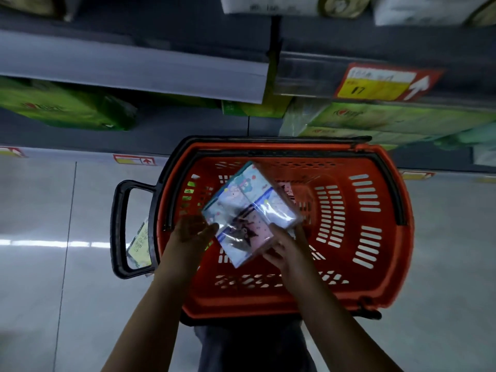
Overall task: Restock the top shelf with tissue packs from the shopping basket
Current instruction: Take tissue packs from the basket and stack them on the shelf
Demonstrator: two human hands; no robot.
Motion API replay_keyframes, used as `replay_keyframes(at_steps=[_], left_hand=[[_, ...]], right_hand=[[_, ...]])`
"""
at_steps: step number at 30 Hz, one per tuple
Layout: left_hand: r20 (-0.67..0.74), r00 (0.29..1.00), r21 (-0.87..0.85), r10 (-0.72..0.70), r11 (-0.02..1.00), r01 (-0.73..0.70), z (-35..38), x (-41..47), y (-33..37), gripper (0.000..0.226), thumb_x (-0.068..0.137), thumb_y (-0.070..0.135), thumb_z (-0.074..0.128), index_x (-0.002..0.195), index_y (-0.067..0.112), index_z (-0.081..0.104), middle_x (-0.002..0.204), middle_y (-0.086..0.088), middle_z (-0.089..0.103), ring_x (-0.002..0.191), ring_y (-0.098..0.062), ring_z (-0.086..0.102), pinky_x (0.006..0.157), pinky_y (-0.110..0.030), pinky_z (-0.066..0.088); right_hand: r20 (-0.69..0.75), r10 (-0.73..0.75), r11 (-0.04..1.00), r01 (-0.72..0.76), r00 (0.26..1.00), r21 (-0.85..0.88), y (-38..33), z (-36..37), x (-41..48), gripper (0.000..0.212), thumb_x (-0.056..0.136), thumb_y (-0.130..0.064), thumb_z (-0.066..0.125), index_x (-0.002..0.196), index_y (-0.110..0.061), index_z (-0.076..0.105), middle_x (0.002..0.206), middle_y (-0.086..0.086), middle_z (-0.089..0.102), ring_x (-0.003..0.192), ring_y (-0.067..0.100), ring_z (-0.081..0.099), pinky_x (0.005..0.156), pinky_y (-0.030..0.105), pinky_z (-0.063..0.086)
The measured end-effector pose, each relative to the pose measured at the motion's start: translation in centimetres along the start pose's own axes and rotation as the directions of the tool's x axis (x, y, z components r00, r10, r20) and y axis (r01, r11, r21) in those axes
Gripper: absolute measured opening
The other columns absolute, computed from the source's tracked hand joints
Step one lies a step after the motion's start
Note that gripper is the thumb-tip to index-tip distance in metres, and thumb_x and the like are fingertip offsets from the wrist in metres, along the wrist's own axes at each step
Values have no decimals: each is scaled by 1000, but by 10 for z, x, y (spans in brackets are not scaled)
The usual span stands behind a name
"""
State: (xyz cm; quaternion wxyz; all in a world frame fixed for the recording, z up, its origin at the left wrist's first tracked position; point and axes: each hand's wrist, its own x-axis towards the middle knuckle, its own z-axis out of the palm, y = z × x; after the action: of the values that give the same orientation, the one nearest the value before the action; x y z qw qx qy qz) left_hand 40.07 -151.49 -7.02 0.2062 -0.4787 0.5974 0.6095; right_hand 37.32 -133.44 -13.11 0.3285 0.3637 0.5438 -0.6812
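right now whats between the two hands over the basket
In the head view, a clear-wrapped tissue pack with cartoon prints lies between the left hand and right hand, tilted, above the orange basket. Both hands touch its near end.

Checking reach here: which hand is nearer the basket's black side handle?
Left. The left hand is at the tissue pack's left edge, on the side of the black handle; the right hand holds the pack's other side, farther away.

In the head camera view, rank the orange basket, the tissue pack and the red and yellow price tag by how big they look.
1. orange basket
2. tissue pack, held above the basket and nearer the camera, so its look is inflated
3. red and yellow price tag
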Motion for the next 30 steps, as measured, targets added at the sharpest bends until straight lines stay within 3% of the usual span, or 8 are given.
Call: replay_keyframes(at_steps=[3,5,7,13,18,23,27,30], left_hand=[[15,1000,89,27,996,-28,2,-12,8,36,87,30,64,118,15,53,108,-1,63,100,-19,61,76,-34,50],[27,999,61,33,998,-34,1,-23,16,40,84,35,65,116,14,54,107,0,64,97,-17,62,74,-31,51],[84,995,-56,46,998,-41,1,-34,27,42,79,39,65,112,13,59,103,-4,70,95,-21,67,77,-33,56],[246,964,-370,100,929,-1,3,-80,68,33,77,30,59,103,11,65,93,-11,75,82,-25,73,62,-31,60],[219,960,-376,173,923,-80,-5,-130,99,35,79,27,61,109,10,62,100,-16,73,89,-32,72,69,-40,61],[194,957,-383,217,915,-130,-18,-192,130,37,79,28,65,112,11,61,104,-16,73,92,-33,71,75,-45,58],[180,945,-427,274,887,-176,-33,-238,160,40,76,27,66,113,12,63,101,-15,74,87,-30,72,61,-35,59],[183,926,-467,332,858,-215,-44,-271,185,40,76,25,62,113,10,62,102,-17,73,87,-29,73,62,-34,59]], right_hand=[[46,54,978,-62,997,200,-9,2,-28,55,74,-23,65,126,-27,49,115,9,68,103,27,67,82,48,54],[94,67,939,-95,993,330,-13,5,-48,55,78,-23,61,131,-22,46,116,12,68,102,29,67,83,51,53],[120,80,898,-123,990,422,-20,10,-69,52,81,-24,59,131,-18,47,114,14,68,101,30,68,80,49,53],[190,19,782,-133,982,609,-49,30,-134,44,83,-29,54,126,-19,52,117,16,67,106,33,65,83,53,54],[192,-58,813,-65,980,578,-81,33,-182,45,87,-30,53,130,-19,49,120,17,65,106,34,65,84,55,53],[211,-129,870,8,969,492,-115,39,-236,99,52,-42,89,137,-21,44,128,15,60,114,34,61,82,52,54],[278,-220,866,56,935,497,-145,47,-283,89,59,-36,87,137,-24,45,128,12,62,114,32,61,80,49,55],[331,-231,892,63,915,447,-169,51,-315,96,46,-38,92,131,-22,49,125,11,63,114,31,61,80,48,56]])
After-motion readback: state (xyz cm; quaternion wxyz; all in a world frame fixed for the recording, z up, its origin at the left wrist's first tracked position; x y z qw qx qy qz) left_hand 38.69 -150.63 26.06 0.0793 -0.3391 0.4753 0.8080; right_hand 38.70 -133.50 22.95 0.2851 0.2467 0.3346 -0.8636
